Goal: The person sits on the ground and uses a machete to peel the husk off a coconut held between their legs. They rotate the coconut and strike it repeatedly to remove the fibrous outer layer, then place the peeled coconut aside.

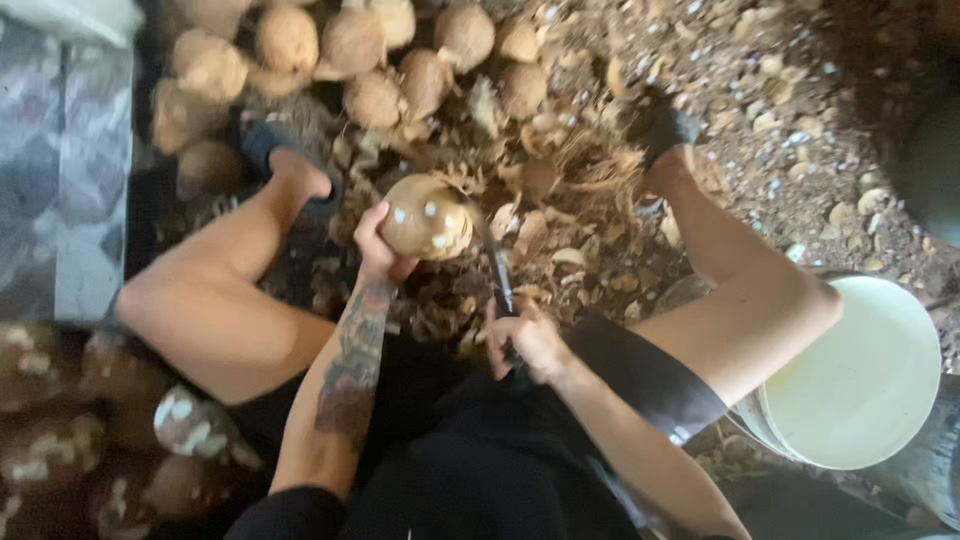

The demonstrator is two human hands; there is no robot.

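1. Left hand (378,250) grips coconut (426,216), raised between the knees.
2. Right hand (528,340) closed around knife (497,270); blade touches coconut's right side.
3. Pile of coconuts (350,60) beyond; white bucket (860,380) at right.

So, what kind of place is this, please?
Probably a rough outdoor coconut-husking spot: a pile of round brown husked coconuts, a dirt floor strewn with shell scraps, and a white plastic bucket. The left hand holds one pale coconut.
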